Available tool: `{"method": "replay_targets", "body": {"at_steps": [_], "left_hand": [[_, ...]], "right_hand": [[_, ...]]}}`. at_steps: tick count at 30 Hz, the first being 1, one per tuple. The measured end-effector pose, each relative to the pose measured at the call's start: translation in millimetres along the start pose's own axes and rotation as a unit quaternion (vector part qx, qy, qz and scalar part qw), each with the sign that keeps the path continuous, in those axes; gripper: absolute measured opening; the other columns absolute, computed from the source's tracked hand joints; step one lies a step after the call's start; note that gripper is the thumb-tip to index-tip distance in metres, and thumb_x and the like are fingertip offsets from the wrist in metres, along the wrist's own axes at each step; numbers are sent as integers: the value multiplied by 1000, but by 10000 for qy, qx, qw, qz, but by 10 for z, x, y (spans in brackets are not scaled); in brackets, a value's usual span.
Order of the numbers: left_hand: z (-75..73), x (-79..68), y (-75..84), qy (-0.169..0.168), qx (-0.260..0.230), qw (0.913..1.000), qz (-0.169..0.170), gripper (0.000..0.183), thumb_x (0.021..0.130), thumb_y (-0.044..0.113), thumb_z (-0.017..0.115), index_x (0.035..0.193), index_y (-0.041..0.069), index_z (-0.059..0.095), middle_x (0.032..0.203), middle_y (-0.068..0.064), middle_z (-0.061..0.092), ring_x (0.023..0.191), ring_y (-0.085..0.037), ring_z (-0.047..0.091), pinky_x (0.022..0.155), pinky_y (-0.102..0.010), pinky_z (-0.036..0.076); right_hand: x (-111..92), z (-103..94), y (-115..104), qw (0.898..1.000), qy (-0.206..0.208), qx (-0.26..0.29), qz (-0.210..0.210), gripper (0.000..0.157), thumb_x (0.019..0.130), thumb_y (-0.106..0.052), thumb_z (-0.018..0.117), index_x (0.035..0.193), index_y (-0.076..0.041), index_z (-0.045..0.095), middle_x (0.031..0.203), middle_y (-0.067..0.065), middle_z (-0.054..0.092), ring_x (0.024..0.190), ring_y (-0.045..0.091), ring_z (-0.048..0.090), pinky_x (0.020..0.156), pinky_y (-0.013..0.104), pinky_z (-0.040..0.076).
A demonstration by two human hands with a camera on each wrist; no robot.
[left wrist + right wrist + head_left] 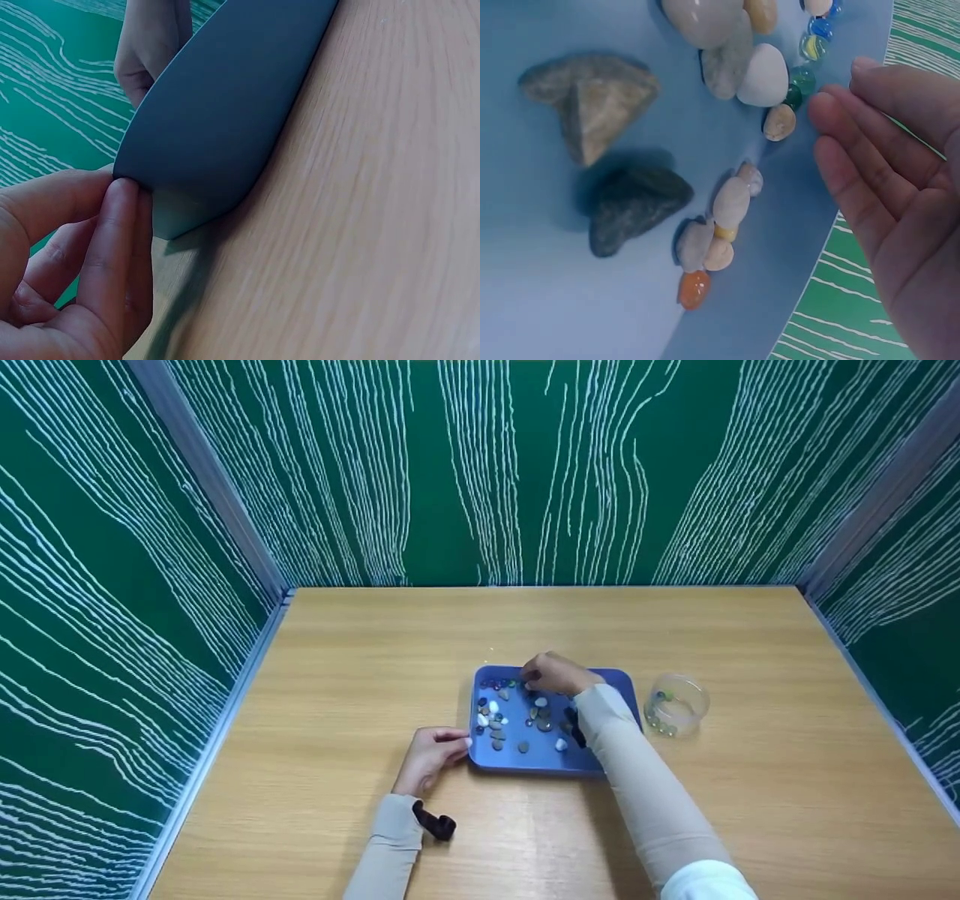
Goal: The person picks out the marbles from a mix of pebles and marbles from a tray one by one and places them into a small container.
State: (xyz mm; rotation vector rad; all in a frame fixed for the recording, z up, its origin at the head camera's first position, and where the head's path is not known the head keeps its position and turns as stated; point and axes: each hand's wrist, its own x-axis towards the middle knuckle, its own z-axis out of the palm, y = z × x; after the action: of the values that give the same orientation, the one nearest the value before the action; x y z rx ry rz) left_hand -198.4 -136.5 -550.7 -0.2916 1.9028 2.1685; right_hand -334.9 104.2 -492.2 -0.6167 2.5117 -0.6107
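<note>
A blue tray (540,763) lies on the table with pebbles and glass marbles scattered in it. My left hand (431,756) pinches its left rim between thumb and fingers; the left wrist view shows this grip on the tray wall (217,97) close up. Over the tray's far side reaches my right hand (556,673). In the right wrist view its fingers (862,169) are loosely extended near a green marble (802,79) and a small beige pebble (780,122), with nothing visible held. An orange stone (694,289) and a dark stone (637,206) lie nearby.
Right of the tray stands a clear round container (703,706) with several marbles inside. The wooden table (360,660) meets green walls (427,510) with white wavy lines. A dark strap (435,822) hangs from the left wrist.
</note>
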Motion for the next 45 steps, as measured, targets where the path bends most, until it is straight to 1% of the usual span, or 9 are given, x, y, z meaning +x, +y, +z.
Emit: {"method": "replay_targets", "body": {"at_steps": [6, 9, 13, 16, 22, 27, 32, 39, 45], "left_hand": [[-3, 10, -18, -18, -82, 10000, 3, 31, 81, -7, 68, 111, -17, 63, 93, -12, 71, 79, -12, 67, 77, -25, 60], [-4, 10, -24, -31, -165, 9999, 21, 32, 81, -8, 67, 111, -18, 62, 89, -9, 70, 77, -11, 67, 76, -24, 60], [-2, 12, -28, -13, -150, 9999, 28, 31, 81, -8, 67, 111, -18, 62, 89, -8, 70, 76, -11, 67, 75, -23, 60], [-1, 14, -27, -6, -118, 9999, 36, 31, 81, -8, 68, 110, -18, 62, 88, -8, 70, 76, -10, 66, 74, -22, 60], [-3, 18, -27, -13, -157, 9998, 72, 32, 81, -8, 68, 111, -18, 61, 86, -6, 69, 74, -9, 66, 74, -22, 59], [-3, 14, -18, -22, -135, 9999, 8, 32, 81, -8, 68, 111, -18, 62, 88, -7, 68, 77, -10, 66, 76, -23, 60], [-8, 19, -13, 36, -71, 9999, -89, 32, 81, -7, 69, 111, -15, 62, 95, -12, 70, 78, -12, 67, 77, -24, 60], [2, 19, -22, 62, 30, 10000, -40, 31, 82, -6, 69, 110, -16, 63, 90, -8, 68, 77, -10, 66, 77, -24, 60], [1, 20, -21, 90, 32, 9999, -94, 32, 81, -6, 70, 110, -15, 63, 96, -14, 69, 79, -12, 67, 80, -25, 59]], "right_hand": [[29, 51, -14, 9989, 106, -398, -241, 26, 95, -8, 58, 119, -8, 69, 116, 10, 69, 101, 22, 67, 91, 39, 57], [38, 70, -21, 9982, 111, -493, -320, 26, 94, -6, 59, 118, -7, 69, 116, 11, 69, 102, 24, 68, 91, 39, 57], [38, 101, -25, 9989, 29, -410, -243, 27, 93, -5, 60, 119, -7, 68, 120, 13, 67, 108, 26, 66, 95, 41, 55], [45, 127, -25, 9993, -15, -322, -173, 27, 93, -6, 61, 118, -7, 68, 120, 13, 67, 105, 25, 66, 94, 40, 55], [73, 164, -26, 9995, 0, -285, -137, 22, 90, -7, 65, 110, -9, 73, 107, 8, 72, 88, 17, 67, 86, 34, 59], [85, 197, -16, 9995, 41, -235, -209, 18, 88, -6, 67, 104, -10, 75, 100, 7, 72, 79, 16, 63, 78, 30, 59], [76, 226, -9, 9995, 110, -187, -236, 16, 87, -4, 68, 100, -10, 75, 96, 6, 71, 76, 16, 62, 72, 27, 58], [35, 229, -10, 9994, 111, -66, -310, 14, 87, -4, 67, 98, -7, 74, 87, 5, 70, 68, 16, 63, 61, 23, 52], [4, 180, 16, 9998, 36, 30, -200, 13, 89, -8, 66, 98, -11, 74, 88, 3, 69, 72, 17, 62, 63, 23, 51]]}}
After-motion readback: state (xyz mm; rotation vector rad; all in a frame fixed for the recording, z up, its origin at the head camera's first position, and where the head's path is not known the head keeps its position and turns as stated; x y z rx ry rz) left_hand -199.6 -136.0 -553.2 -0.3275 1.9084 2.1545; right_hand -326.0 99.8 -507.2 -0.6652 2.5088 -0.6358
